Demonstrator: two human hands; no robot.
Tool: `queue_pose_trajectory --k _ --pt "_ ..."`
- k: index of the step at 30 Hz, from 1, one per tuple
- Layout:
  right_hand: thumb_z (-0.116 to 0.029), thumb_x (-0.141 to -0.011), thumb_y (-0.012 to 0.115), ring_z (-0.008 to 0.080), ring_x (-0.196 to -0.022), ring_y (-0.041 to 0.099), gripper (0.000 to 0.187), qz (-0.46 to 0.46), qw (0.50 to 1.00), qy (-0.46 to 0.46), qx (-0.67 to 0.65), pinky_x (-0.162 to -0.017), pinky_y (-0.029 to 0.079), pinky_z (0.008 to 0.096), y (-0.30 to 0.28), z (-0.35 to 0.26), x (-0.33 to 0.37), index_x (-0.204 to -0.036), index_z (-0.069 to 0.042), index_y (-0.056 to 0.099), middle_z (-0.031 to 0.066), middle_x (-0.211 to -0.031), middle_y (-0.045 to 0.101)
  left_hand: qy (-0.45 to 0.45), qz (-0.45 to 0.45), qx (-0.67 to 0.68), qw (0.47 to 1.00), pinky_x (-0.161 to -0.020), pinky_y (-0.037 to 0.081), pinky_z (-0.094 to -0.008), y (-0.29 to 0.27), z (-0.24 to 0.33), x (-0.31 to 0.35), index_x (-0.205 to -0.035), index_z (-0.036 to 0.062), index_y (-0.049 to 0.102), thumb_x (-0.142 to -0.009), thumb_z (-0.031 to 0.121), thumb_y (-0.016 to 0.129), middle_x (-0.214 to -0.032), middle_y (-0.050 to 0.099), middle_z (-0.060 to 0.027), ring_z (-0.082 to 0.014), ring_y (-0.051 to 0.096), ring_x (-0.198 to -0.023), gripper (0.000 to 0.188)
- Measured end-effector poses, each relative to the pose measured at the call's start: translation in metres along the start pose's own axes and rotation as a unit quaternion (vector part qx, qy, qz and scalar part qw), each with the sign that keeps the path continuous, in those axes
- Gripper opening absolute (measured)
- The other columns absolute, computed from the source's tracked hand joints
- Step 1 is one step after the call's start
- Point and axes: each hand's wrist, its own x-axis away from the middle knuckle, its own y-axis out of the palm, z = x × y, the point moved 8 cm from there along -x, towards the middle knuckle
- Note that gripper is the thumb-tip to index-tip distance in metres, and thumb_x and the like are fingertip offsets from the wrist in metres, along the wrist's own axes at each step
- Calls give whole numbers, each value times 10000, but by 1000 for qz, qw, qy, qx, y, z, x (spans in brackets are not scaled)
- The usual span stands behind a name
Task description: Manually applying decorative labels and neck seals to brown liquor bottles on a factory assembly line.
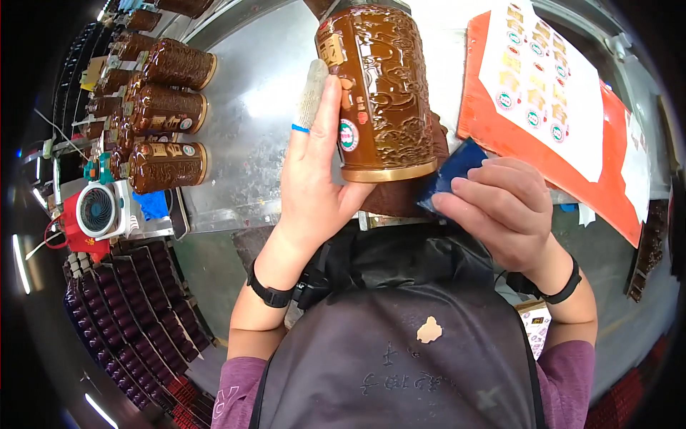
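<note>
A glossy brown embossed bottle with a gold band round its base is in front of me, its neck at the far end. Along its left side lies my left hand, fingers stretched up the wall and thumb under the base edge. A pale cover with a blue band wraps one of that hand's fingers. Small gold, red and round green-and-white stickers show on the bottle's left part. My right hand pinches a flat dark-blue piece, cloth or thin sheet, I cannot tell which, just right of the base.
On the metal table, several similar brown bottles lie at the left. A white sticker sheet rests on an orange board at the right. A small fan stands left, above racks of dark bottles. A dark apron covers my lap.
</note>
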Motion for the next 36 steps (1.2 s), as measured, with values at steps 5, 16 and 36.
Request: queue_pose_trajectory --k 5,16,36 --pt "-155 -658 686 213 -870 619 306 -35 999 30 -21 -727 548 370 -2 -2 -5 -949 -93 757 16 -934 652 -43 2 109 993 -968 527 -411 11 -17 10 -1541 -30 218 -817 100 743 -1421 465 -247 -370 536 -1236 904" --pt "-94 -651 701 205 -798 616 303 -55 997 28 -39 -664 503 347 6 -2 -10 -950 -76 750 29 -875 651 -79 -50 165 982 -1100 435 -450 20 -31 14 -1556 2 148 -811 32 708 -1502 358 -231 -386 422 -1371 932" --pt "-53 -887 736 19 -728 579 185 63 732 514 -442 -632 474 183 25 46 37 -1029 6 632 -18 -854 648 -30 -16 129 991 -1125 353 -449 21 -12 16 -1583 61 156 -853 -7 642 -1514 354 -286 -451 387 -1379 880"
